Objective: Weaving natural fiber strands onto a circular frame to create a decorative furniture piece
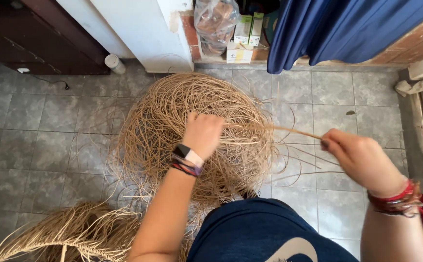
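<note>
Left hand (pixel 202 132) is buried knuckle-deep in the big tangled heap of pale tan wicker strands (pixel 172 121) on the grey tiled floor (pixel 37 145); its fingers curl into the fibres, so exactly what they clutch is hidden. Right hand (pixel 359 157) is closed in a pinch on a single thin tan strand (pixel 289 130) drawn taut out of the heap. A second straw-coloured bundle (pixel 71 233) is cut off at the bottom-left edge. Blue cloth (pixel 337 29) hangs above.
</note>
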